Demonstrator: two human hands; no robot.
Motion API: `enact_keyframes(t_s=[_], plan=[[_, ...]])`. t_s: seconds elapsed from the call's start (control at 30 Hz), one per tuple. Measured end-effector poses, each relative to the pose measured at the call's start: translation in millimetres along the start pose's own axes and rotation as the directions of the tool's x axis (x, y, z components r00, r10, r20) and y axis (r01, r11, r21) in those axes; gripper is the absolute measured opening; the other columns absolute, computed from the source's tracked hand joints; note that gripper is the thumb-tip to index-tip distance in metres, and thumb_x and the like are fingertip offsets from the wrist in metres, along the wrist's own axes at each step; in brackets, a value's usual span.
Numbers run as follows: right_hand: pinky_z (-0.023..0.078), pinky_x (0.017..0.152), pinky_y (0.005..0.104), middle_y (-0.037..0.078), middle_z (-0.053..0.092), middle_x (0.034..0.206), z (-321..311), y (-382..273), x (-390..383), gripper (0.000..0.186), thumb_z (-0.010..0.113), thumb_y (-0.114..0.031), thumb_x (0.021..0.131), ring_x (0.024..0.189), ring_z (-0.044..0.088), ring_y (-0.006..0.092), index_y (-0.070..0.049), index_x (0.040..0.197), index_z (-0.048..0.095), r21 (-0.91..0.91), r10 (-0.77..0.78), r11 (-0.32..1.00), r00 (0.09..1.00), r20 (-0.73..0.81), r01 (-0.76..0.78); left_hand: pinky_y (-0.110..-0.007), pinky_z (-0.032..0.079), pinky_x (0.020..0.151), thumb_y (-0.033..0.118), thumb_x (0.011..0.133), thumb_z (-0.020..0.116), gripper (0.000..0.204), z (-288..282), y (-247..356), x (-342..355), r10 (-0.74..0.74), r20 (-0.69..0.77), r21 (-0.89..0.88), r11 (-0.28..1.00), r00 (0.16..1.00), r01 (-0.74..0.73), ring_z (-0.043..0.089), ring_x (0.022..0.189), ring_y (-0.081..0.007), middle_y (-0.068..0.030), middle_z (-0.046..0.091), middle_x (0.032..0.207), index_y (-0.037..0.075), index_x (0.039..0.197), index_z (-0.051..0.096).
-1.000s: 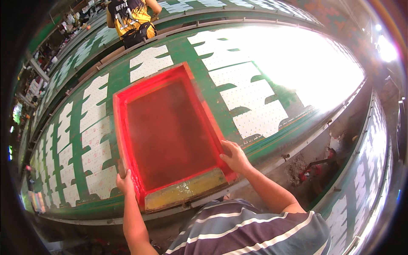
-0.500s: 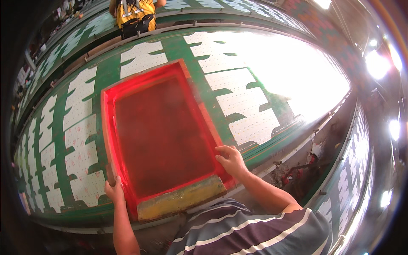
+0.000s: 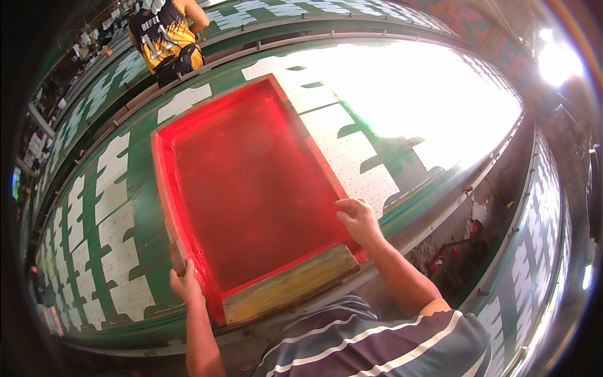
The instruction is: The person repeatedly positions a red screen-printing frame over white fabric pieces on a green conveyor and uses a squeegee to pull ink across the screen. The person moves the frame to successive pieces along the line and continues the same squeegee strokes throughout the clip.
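A screen-printing frame (image 3: 248, 188) with red mesh and red-stained rails lies tilted across a long green table (image 3: 147, 220), over white cut pieces (image 3: 119, 235). At its lower left rail, my left hand (image 3: 187, 288) is closed around the edge, thumb on top. My right hand (image 3: 359, 221) grips the right rail near the lower corner, fingers curled over it. A yellowish, stained strip (image 3: 292, 286) runs along the frame's near end. Whether the frame rests flat on the table or is slightly raised, I cannot tell.
More white pieces (image 3: 358, 154) lie in rows on the table, with strong glare on the right. A person in a yellow and black top (image 3: 164, 41) stands beyond the far edge. Another table (image 3: 518, 301) with white pieces runs along the right, across a gap (image 3: 452, 251).
Both hands have shifted the frame rightward along the table, so it covers part of the row of white pieces on its right. The far person appears further left and turned somewhat.
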State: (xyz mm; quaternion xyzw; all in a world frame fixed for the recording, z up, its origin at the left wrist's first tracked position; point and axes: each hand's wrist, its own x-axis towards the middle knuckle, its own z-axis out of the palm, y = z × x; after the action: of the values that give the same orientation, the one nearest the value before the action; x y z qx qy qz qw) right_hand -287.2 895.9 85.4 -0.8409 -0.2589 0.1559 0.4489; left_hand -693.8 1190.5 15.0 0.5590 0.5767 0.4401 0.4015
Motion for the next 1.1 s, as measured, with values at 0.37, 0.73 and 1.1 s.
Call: enact_keyframes(t_s=[0.37, 0.73, 1.1], plan=[[0.061, 0.097, 0.0386, 0.014, 0.067, 0.122, -159.5, 120.8, 89.1, 0.028, 0.081, -0.017, 0.095, 0.103, 0.074, 0.0258, -0.008, 0.121, 0.082, -0.035, 0.141, 0.989, 0.988, -0.059, -0.144, -0.04, 0.055, 0.095, 0.016, 0.101, 0.082, 0.029, 182.4, 51.1, -150.4, -0.072, 0.03, -0.044, 0.996, 0.997, 0.073, 0.07, 0.102, -0.0214, -0.0113, 0.076, 0.115, -0.002, 0.12, 0.069], [0.059, 0.099, 0.0382, 0.014, 0.067, 0.125, -226.2, 168.3, 118.9, 0.027, 0.081, -0.016, 0.097, 0.111, 0.071, 0.0258, -0.009, 0.123, 0.082, 0.005, 0.199, 0.98, 0.979, -0.039, -0.198, -0.041, 0.055, 0.094, 0.017, 0.1, 0.083, 0.03, 249.1, 69.4, -199.0, -0.055, 0.025, -0.014, 0.998, 0.998, 0.056, 0.07, 0.101, -0.0223, -0.0123, 0.076, 0.115, -0.003, 0.118, 0.069], [0.056, 0.109, 0.0411, 0.02, 0.064, 0.144, -245.4, 194.5, 127.6, 0.034, 0.081, -0.015, 0.097, 0.13, 0.067, 0.0334, -0.01, 0.131, 0.08, 0.022, 0.143, 0.989, 0.989, 0.03, -0.143, -0.045, 0.055, 0.093, 0.027, 0.097, 0.087, 0.039, 261.1, 54.6, -203.4, 0.001, 0.008, 0.095, 0.996, 1.0, -0.002, 0.071, 0.101, -0.0294, -0.0172, 0.075, 0.113, -0.003, 0.117, 0.072]])
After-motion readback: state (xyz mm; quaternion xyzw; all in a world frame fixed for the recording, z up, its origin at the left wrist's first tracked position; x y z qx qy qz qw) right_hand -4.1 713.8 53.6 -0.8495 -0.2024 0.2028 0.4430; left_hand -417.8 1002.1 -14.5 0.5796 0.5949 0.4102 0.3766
